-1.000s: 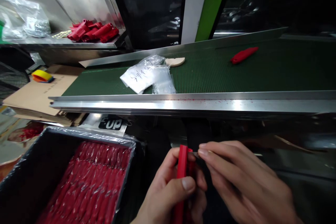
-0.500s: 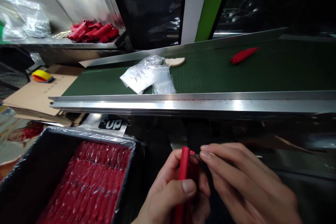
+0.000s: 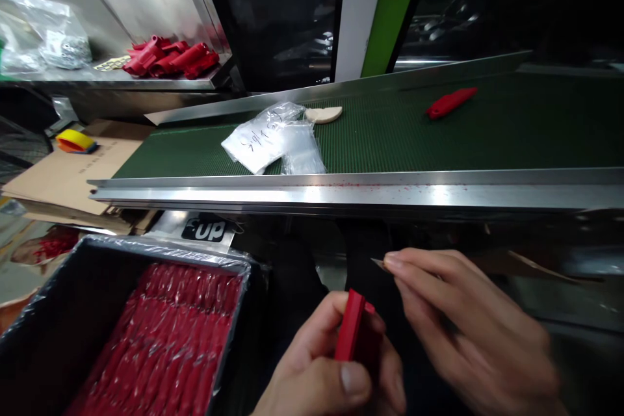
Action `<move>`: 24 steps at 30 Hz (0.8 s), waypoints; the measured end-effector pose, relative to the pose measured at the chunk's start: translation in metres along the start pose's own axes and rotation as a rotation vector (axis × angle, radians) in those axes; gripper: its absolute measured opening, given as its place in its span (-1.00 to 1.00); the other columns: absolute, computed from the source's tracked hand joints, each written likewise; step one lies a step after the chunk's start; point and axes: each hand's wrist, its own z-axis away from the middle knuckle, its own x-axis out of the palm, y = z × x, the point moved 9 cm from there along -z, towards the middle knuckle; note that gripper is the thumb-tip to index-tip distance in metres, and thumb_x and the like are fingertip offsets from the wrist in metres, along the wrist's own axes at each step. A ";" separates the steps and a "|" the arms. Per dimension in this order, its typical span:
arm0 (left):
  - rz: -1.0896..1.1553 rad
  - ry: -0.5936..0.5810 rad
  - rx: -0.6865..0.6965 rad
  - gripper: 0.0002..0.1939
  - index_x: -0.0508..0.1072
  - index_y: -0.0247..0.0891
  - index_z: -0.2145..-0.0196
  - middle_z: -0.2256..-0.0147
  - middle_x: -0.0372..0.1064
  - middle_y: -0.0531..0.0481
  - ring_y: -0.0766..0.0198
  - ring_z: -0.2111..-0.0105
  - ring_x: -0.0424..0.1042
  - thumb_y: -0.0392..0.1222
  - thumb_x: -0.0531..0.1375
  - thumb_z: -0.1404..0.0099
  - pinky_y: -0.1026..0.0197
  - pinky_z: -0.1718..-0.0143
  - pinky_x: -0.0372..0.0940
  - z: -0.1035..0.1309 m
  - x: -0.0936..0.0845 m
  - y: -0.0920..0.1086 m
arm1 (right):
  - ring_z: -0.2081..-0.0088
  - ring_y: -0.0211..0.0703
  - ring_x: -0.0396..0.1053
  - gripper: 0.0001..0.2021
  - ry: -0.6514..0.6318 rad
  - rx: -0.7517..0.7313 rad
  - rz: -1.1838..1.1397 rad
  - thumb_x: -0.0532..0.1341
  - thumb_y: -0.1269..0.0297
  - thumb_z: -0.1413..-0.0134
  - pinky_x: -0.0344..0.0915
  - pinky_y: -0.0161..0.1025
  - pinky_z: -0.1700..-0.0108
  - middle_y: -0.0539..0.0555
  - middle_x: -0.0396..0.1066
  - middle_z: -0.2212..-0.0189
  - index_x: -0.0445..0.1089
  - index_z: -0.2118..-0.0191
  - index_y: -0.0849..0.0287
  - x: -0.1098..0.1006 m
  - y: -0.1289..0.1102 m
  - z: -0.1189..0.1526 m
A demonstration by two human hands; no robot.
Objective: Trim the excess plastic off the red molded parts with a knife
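My left hand [image 3: 322,364] is wrapped round a red plastic part [image 3: 351,328], thumb across its near face, at the bottom centre. To the right, my right hand [image 3: 463,325] pinches a small pointed blade [image 3: 379,263] between thumb and fingertips. The blade's tip points left, above the red part and apart from it. Most of the blade's handle is hidden by the fingers. On the green conveyor belt [image 3: 380,143] lies another red part [image 3: 451,103], far from both hands.
A lined dark bin [image 3: 244,299] with rows of wrapped red parts [image 3: 170,338] stands at lower left. Plastic bags [image 3: 263,140] and a beige half-disc [image 3: 324,115] lie on the belt. More red parts [image 3: 170,57] sit on a metal shelf; cardboard [image 3: 63,175] is at left.
My right hand has drawn the blade up and away from the red part. My left hand has moved slightly down and right, tilting the red part.
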 end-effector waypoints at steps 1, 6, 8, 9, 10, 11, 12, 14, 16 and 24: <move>0.008 -0.001 0.005 -0.66 0.26 -0.24 0.12 0.34 0.37 -0.03 0.47 0.56 0.28 -0.11 0.27 -0.23 0.39 0.51 0.09 -0.001 0.000 0.000 | 0.07 -0.13 0.39 -0.63 -0.012 0.009 -0.020 0.18 0.70 -0.07 0.41 -0.20 0.11 0.17 0.43 0.13 0.44 0.02 0.28 0.000 0.001 0.000; 0.100 -0.030 0.032 -0.73 0.24 -0.18 0.12 0.34 0.31 0.05 0.53 0.63 0.24 -0.06 0.20 -0.30 0.43 0.58 0.08 -0.006 -0.001 -0.003 | 0.05 -0.12 0.36 -0.63 -0.137 -0.043 -0.049 0.18 0.67 -0.08 0.39 -0.16 0.09 0.16 0.40 0.07 0.45 0.02 0.25 0.006 -0.009 0.005; 0.134 -0.048 0.044 -0.72 0.26 -0.17 0.13 0.36 0.30 0.06 0.52 0.63 0.23 -0.06 0.21 -0.28 0.45 0.61 0.07 -0.006 0.000 -0.004 | 0.05 -0.11 0.35 -0.65 -0.128 -0.068 -0.028 0.17 0.67 -0.08 0.39 -0.16 0.11 0.17 0.40 0.08 0.46 0.03 0.26 0.006 -0.011 0.005; 0.139 -0.038 0.040 -0.72 0.27 -0.18 0.14 0.37 0.30 0.05 0.51 0.61 0.25 -0.06 0.22 -0.27 0.46 0.61 0.06 -0.006 -0.001 -0.005 | 0.05 -0.11 0.34 -0.65 -0.124 -0.075 -0.020 0.17 0.67 -0.09 0.39 -0.16 0.11 0.18 0.40 0.09 0.46 0.04 0.27 0.007 -0.011 0.005; 0.137 -0.013 0.031 -0.71 0.28 -0.19 0.14 0.38 0.30 0.04 0.49 0.58 0.27 -0.06 0.24 -0.25 0.47 0.59 0.06 -0.005 -0.002 -0.006 | 0.05 -0.11 0.34 -0.66 -0.124 -0.081 -0.014 0.16 0.66 -0.09 0.38 -0.16 0.11 0.18 0.40 0.09 0.46 0.04 0.28 0.007 -0.012 0.004; 0.129 0.019 0.016 -0.70 0.28 -0.20 0.14 0.38 0.31 0.03 0.48 0.54 0.29 -0.07 0.25 -0.24 0.47 0.56 0.07 -0.004 -0.004 -0.006 | 0.05 -0.10 0.34 -0.66 -0.129 -0.082 -0.008 0.16 0.66 -0.09 0.38 -0.15 0.11 0.19 0.41 0.09 0.46 0.04 0.28 0.008 -0.011 0.004; 0.115 0.054 0.002 -0.69 0.29 -0.21 0.14 0.38 0.31 0.02 0.46 0.50 0.31 -0.07 0.26 -0.24 0.46 0.53 0.09 -0.003 -0.006 -0.007 | 0.05 -0.10 0.35 -0.66 -0.128 -0.082 -0.004 0.16 0.66 -0.09 0.38 -0.15 0.10 0.19 0.41 0.09 0.47 0.05 0.28 0.009 -0.011 0.003; 0.084 0.086 0.003 -0.70 0.29 -0.22 0.16 0.38 0.32 0.01 0.44 0.47 0.34 -0.07 0.26 -0.24 0.43 0.48 0.13 -0.001 -0.006 -0.005 | 0.06 -0.10 0.35 -0.66 -0.113 -0.085 0.001 0.16 0.66 -0.08 0.37 -0.16 0.10 0.18 0.42 0.10 0.47 0.06 0.28 0.008 -0.011 0.003; 0.071 0.065 0.015 -0.71 0.28 -0.21 0.15 0.37 0.32 0.02 0.44 0.51 0.33 -0.06 0.23 -0.25 0.39 0.48 0.15 0.000 -0.003 -0.002 | 0.06 -0.10 0.36 -0.67 -0.105 -0.087 0.002 0.17 0.67 -0.07 0.37 -0.17 0.10 0.18 0.42 0.11 0.47 0.06 0.28 0.007 -0.011 0.003; 0.140 -0.009 0.015 -0.70 0.21 -0.18 0.12 0.37 0.31 0.07 0.52 0.64 0.23 -0.04 0.19 -0.29 0.43 0.61 0.04 -0.007 0.000 -0.010 | 0.05 -0.05 0.32 -0.64 -0.077 -0.100 -0.005 0.17 0.67 -0.08 0.31 -0.07 0.08 0.21 0.38 0.08 0.43 0.01 0.31 0.011 -0.011 0.011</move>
